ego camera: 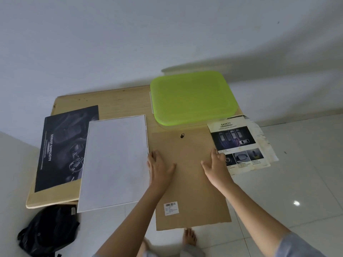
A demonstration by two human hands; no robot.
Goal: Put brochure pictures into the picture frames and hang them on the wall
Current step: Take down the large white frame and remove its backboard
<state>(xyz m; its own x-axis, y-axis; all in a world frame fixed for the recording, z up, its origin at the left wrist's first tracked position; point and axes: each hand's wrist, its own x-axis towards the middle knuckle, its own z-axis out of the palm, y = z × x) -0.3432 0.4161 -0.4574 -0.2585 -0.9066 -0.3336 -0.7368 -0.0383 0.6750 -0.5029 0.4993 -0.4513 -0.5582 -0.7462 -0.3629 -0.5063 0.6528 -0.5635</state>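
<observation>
Both hands, left hand (160, 167) and right hand (217, 164), lie open, palms down, on the brown frame backing (191, 184).

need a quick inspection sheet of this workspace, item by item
surface: light wooden table against a white wall; several sheets overhang its near edge.
job's things: brown frame backing board face down, with a small black hanger and a barcode label; white sheet to its left; dark brochure reading ROBUST SIMPLICITY at far left; SAFETY brochure page at right.
clutter: green-lidded plastic box at the back; black bag on the floor.
grip: left hand and right hand lie flat and open on the backing board, holding nothing.
cables: nothing seen.
surroundings: white tiled floor; bare feet below the board.
</observation>
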